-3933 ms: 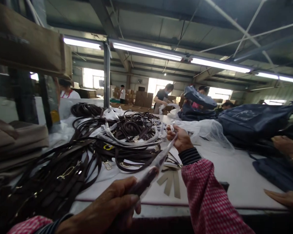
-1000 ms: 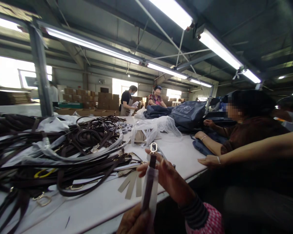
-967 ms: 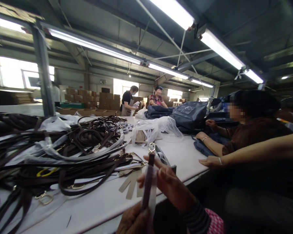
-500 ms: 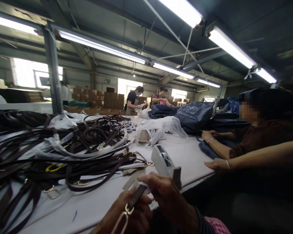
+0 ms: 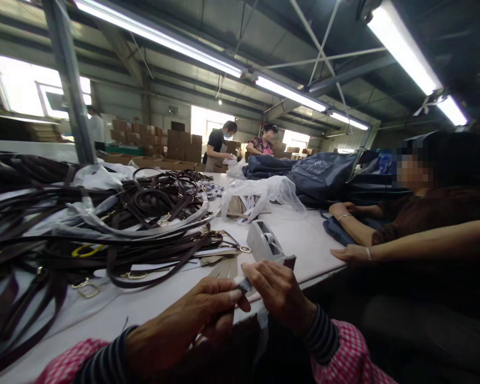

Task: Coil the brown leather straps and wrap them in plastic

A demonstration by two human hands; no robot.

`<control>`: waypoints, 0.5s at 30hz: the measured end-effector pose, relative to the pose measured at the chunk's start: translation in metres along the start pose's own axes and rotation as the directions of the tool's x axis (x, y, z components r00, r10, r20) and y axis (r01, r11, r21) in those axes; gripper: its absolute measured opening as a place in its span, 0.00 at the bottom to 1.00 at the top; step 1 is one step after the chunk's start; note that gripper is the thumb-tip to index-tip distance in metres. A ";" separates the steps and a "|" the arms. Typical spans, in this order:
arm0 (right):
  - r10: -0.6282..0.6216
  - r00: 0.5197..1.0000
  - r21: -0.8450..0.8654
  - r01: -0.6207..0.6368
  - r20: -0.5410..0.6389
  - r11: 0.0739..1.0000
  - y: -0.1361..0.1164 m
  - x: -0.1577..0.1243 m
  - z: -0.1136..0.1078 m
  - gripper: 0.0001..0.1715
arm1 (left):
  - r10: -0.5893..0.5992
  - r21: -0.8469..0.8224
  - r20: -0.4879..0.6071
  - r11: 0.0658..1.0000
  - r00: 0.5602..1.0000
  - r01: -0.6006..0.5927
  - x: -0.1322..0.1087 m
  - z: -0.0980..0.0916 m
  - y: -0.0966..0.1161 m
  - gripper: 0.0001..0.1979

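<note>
My left hand (image 5: 192,314) and my right hand (image 5: 278,293) meet low over the front edge of the white work table (image 5: 160,306). Pinched between their fingertips is a small clear plastic-wrapped leather strap piece (image 5: 244,285), mostly hidden by my fingers. A grey tape dispenser (image 5: 264,244) stands just beyond my right hand. Several tan strips (image 5: 224,269) lie partly covered near my fingers. To the left of my left hand spreads a heap of dark brown leather straps with metal buckles (image 5: 144,240).
A clear plastic bag (image 5: 260,197) and navy bags (image 5: 322,176) lie farther along the table. A co-worker's arm (image 5: 420,242) reaches across at the right. Other people and stacked cardboard boxes (image 5: 180,141) stand at the back.
My hands have come together, and the clasp end seen earlier is now out of sight. The view has tilted, and the tape dispenser stands fully uncovered.
</note>
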State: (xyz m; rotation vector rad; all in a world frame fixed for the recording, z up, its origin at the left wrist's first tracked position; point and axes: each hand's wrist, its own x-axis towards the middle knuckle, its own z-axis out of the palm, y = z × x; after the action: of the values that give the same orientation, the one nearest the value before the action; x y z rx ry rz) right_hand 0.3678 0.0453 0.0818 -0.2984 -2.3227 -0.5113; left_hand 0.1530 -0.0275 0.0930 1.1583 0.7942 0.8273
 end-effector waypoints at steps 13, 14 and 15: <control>0.336 0.933 0.405 -0.259 -0.131 0.877 -0.018 -0.006 0.004 0.17 | -0.010 -0.210 0.050 0.977 0.999 0.020 -0.021 0.020 -0.006 0.20; 0.415 0.903 0.490 -0.315 -0.108 0.813 -0.027 -0.007 0.012 0.17 | 0.055 -0.184 0.044 0.982 0.997 -0.046 -0.020 0.020 0.000 0.20; 0.497 0.864 0.572 -0.369 -0.079 0.733 -0.037 -0.009 0.022 0.18 | 0.124 -0.151 0.031 0.981 0.992 -0.118 -0.018 0.020 0.005 0.19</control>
State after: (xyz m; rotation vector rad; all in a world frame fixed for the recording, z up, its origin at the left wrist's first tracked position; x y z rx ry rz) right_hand 0.3475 0.0212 0.0504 -0.4658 -1.9699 0.3402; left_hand 0.1614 -0.0513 0.1043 1.0951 0.6220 0.9453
